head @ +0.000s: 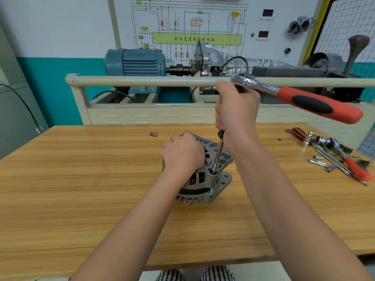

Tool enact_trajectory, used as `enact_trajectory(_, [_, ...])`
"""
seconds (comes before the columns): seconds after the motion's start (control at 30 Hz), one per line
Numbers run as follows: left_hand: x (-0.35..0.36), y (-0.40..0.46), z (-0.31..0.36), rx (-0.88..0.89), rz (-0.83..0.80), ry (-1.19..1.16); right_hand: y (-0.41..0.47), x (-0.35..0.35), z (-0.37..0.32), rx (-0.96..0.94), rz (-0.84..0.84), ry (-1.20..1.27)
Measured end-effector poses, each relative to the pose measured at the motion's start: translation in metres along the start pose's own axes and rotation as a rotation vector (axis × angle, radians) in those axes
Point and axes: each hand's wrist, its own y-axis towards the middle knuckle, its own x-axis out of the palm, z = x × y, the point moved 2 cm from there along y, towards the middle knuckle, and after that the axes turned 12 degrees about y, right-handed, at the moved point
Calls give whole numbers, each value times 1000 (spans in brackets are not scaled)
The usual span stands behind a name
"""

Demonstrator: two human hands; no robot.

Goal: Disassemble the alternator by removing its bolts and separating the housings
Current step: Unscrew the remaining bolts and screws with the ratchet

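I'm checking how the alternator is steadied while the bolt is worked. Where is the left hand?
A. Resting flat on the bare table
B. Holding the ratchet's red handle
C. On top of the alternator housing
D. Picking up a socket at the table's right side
C: the left hand rests on top of the alternator, while the right hand grips the extension bar under the ratchet.

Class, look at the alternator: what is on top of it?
The left hand rests on the alternator; a socket on an extension sits on its rim. The bolt beneath is hidden.
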Motion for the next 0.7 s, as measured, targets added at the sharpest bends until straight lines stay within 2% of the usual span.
enact_trajectory(0.13, [0,-2,3,-56,-17,17,-1,0,-2,-50,45,-93])
enact_trajectory(0.23, [-1,-3,2,-26,1,7,-2,2,-1,-41,-24,-96])
enact_trajectory(0.43, [-5,3,-5,147,16,-57,-2,7,3,128,-175,44])
enact_trajectory(0.7, [-5,6,-7,220,25,-122,-1,10,4,195,-367,54])
